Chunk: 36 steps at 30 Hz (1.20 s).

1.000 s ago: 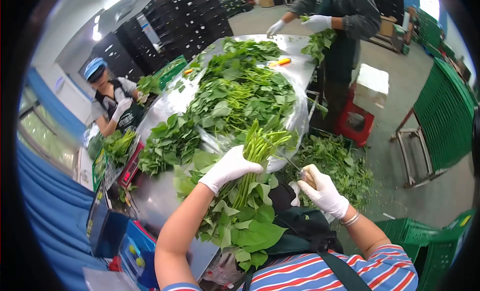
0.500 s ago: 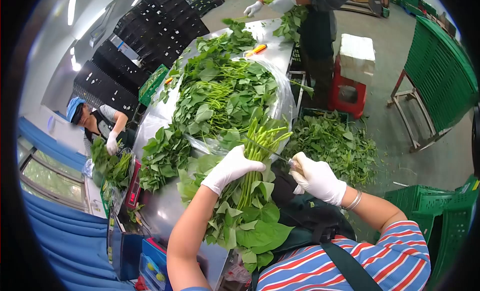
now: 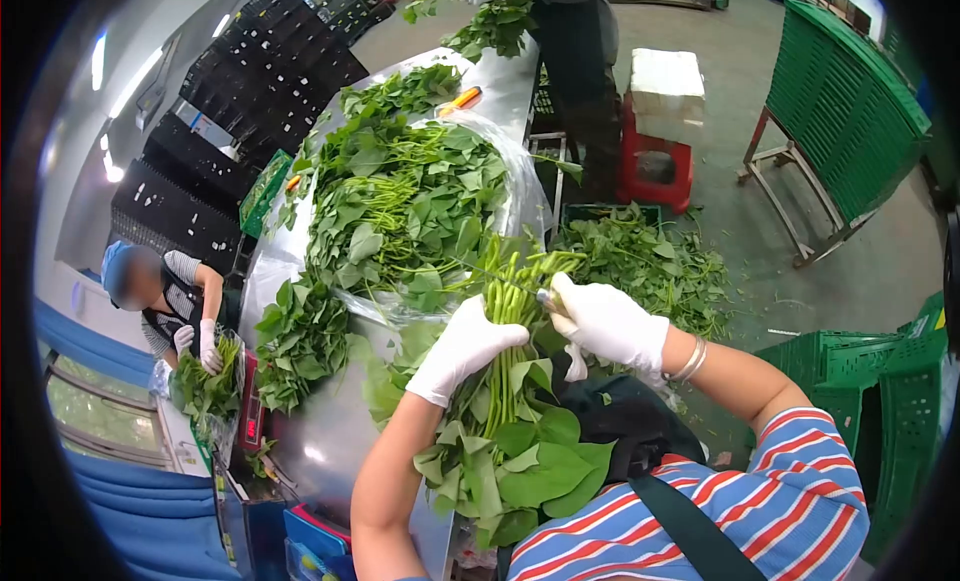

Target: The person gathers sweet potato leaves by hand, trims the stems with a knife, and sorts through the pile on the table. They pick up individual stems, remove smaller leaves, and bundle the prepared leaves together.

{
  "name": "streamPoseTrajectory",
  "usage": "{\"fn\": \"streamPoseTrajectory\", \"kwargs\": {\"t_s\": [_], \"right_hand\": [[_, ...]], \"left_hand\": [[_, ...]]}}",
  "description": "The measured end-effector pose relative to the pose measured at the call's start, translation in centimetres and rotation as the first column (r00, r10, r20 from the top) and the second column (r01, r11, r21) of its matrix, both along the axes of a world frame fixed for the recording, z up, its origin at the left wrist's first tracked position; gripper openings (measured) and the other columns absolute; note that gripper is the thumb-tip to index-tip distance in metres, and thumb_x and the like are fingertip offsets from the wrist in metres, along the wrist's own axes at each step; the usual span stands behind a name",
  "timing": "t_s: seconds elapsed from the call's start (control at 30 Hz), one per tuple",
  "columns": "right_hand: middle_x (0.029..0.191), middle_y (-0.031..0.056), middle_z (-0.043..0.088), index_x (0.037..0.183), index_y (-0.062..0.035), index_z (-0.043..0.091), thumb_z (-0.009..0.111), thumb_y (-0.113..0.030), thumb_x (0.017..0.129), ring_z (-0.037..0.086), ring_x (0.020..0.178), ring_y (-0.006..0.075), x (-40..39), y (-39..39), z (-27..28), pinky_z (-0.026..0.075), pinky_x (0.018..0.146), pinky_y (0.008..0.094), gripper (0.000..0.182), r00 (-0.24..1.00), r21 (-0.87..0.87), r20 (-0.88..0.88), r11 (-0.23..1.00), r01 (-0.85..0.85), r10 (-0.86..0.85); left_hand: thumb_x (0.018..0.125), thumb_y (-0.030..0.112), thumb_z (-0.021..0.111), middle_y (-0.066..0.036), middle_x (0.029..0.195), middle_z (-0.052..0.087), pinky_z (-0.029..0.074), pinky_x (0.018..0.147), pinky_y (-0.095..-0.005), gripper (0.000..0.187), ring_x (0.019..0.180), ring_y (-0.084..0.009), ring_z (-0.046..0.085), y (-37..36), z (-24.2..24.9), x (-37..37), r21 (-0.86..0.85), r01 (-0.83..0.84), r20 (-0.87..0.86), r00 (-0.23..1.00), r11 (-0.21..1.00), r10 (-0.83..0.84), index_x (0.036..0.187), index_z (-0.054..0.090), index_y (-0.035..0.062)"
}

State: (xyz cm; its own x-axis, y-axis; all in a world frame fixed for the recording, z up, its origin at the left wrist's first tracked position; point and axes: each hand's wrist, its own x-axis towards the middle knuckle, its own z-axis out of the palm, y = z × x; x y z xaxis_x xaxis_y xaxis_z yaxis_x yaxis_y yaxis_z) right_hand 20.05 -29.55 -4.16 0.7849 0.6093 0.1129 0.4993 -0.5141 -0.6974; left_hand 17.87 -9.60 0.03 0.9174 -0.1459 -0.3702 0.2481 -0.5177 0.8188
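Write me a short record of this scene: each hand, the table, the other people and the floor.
Left hand: white-gloved, wrapped around a leafy bunch, stem ends up, leaves hanging below
Right hand: white-gloved, gripping a knife at the stem ends
Table: metal, with a heap of greens on clear plastic
Other people: one at left, one at the far end
Floor: red stool under a white box; scattered leaves
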Motion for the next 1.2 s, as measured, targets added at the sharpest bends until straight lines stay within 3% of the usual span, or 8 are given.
{"fn": "streamPoseTrajectory", "kwargs": {"t_s": [0.2, 0.27, 0.47, 0.53, 0.63, 0.67, 1.0, 1.2], "right_hand": [[0.065, 0.0223, 0.058, 0.097, 0.0005, 0.039, 0.048, -0.017, 0.086, 0.059, 0.060, 0.0392, -0.8, -1.3, 1.5, 0.047, 0.054, 0.0457, 0.023, 0.996, 0.019, -0.077, 0.999, 0.036, -0.034], [0.071, 0.0236, 0.058, 0.095, 0.0009, 0.040, 0.052, -0.017, 0.085, 0.057, 0.065, 0.0412, 1.4, -0.5, -0.1, 0.045, 0.057, 0.0462, 0.024, 0.999, 0.111, -0.043, 0.994, 0.006, -0.001], [0.063, 0.0141, 0.054, 0.093, -0.0047, 0.045, 0.055, -0.011, 0.081, 0.056, 0.055, 0.0292, 1.6, -4.9, 1.4, 0.044, 0.053, 0.0362, 0.017, 0.974, 0.188, -0.027, 0.955, 0.228, -0.227], [0.061, 0.0099, 0.053, 0.091, -0.0044, 0.046, 0.056, -0.009, 0.081, 0.052, 0.052, 0.0197, 1.6, -4.7, 1.1, 0.042, 0.052, 0.0317, 0.016, 0.964, 0.335, -0.086, 0.904, 0.266, -0.252], [0.070, 0.0163, 0.059, 0.098, -0.0053, 0.047, 0.058, -0.011, 0.081, 0.061, 0.063, 0.0338, -0.2, -2.2, 1.7, 0.048, 0.056, 0.0371, 0.022, 0.992, 0.418, -0.022, 0.900, 0.120, -0.122], [0.062, 0.0085, 0.055, 0.092, -0.0055, 0.048, 0.060, -0.007, 0.080, 0.055, 0.050, 0.0187, -0.9, -1.0, 1.8, 0.043, 0.050, 0.0295, 0.018, 0.994, 0.414, 0.025, 0.906, 0.090, -0.110], [0.063, 0.0128, 0.054, 0.098, -0.0060, 0.046, 0.058, -0.005, 0.079, 0.059, 0.055, 0.0297, -0.8, 3.9, 1.6, 0.045, 0.050, 0.0351, 0.022, 0.996, 0.425, 0.089, 0.904, -0.036, -0.002], [0.082, 0.0206, 0.061, 0.095, -0.0051, 0.045, 0.058, -0.013, 0.079, 0.061, 0.080, 0.0376, 3.1, -0.3, -8.8, 0.049, 0.067, 0.0407, 0.022, 0.979, 0.243, -0.109, 0.951, 0.193, -0.171]], "left_hand": [[0.066, 0.016, 0.071, -0.005, 0.085, 0.063, 0.047, 0.070, -0.0268, 0.040, 0.074, -0.0123, 0.058, 0.7, 1.4, 0.2, -0.209, -0.030, -0.017, 0.999, 0.977, 0.027, 0.099, 0.058, -0.0003], [0.067, 0.016, 0.072, -0.006, 0.085, 0.063, 0.047, 0.071, -0.0266, 0.041, 0.075, -0.0128, 0.059, -1.0, 1.3, 0.2, 0.024, 0.042, -0.042, 0.998, 0.999, -0.041, 0.101, 0.057, -0.0009], [0.066, 0.018, 0.070, -0.008, 0.084, 0.061, 0.046, 0.069, -0.0283, 0.043, 0.073, -0.0150, 0.058, 3.9, 0.8, 0.3, -0.404, -0.035, -0.177, 0.983, 0.914, -0.041, 0.102, 0.055, -0.0005], [0.066, 0.015, 0.068, -0.008, 0.081, 0.060, 0.047, 0.068, -0.0297, 0.045, 0.073, -0.0167, 0.058, 4.9, 0.5, -0.4, -0.613, 0.011, -0.080, 0.994, 0.790, -0.076, 0.105, 0.052, 0.0012], [0.063, 0.020, 0.067, -0.007, 0.074, 0.055, 0.044, 0.074, -0.0361, 0.046, 0.068, -0.0209, 0.055, 5.0, -0.3, -1.2, -0.728, -0.003, -0.048, 0.998, 0.686, -0.046, 0.102, 0.049, 0.0012], [0.061, 0.023, 0.066, -0.006, 0.070, 0.051, 0.043, 0.078, -0.0387, 0.042, 0.065, -0.0215, 0.053, 4.9, -0.4, -1.1, -0.776, -0.009, -0.029, 0.999, 0.631, -0.021, 0.093, 0.051, 0.0008], [0.060, 0.022, 0.064, -0.004, 0.071, 0.047, 0.039, 0.067, -0.0313, 0.044, 0.068, -0.0199, 0.048, 3.0, -1.2, -2.5, -0.942, -0.154, -0.150, 0.988, 0.297, 0.035, 0.096, 0.049, 0.0025], [0.067, 0.024, 0.055, 0.002, 0.072, 0.047, 0.036, 0.089, -0.0337, 0.038, 0.069, -0.0148, 0.050, 3.2, -1.2, -3.2, -0.999, 0.046, 0.045, 0.994, 0.012, -0.104, 0.097, 0.041, 0.0063]]}}
